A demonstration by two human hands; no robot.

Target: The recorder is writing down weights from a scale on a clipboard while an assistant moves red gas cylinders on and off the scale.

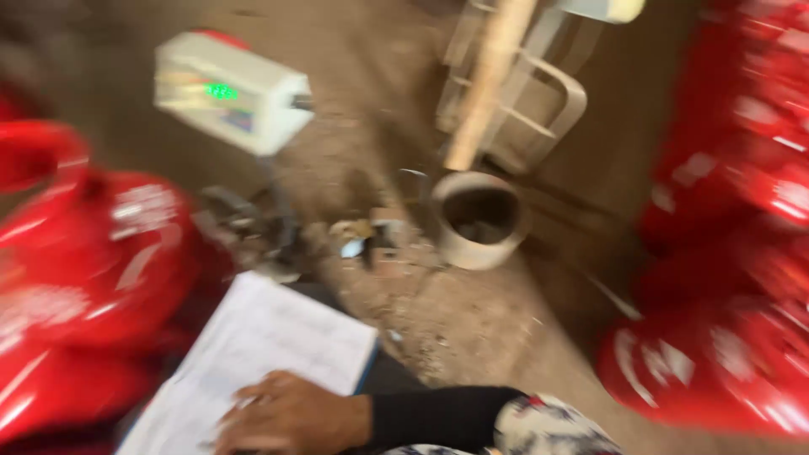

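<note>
Paper ledger, light, floppy, best lifted by its 3 o'clock edge; right hand spread flat on it, left hand unseen.

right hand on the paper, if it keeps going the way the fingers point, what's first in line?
The right hand lies on the white paper sheet, fingers pointing image-left. Past the sheet's edge, the red cylinder is likely first; blur leaves depth unclear.

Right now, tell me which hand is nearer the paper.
Right. The right hand rests on the paper, with its arm reaching in from the right side. The left hand is out of view, so its place cannot be told.
</note>
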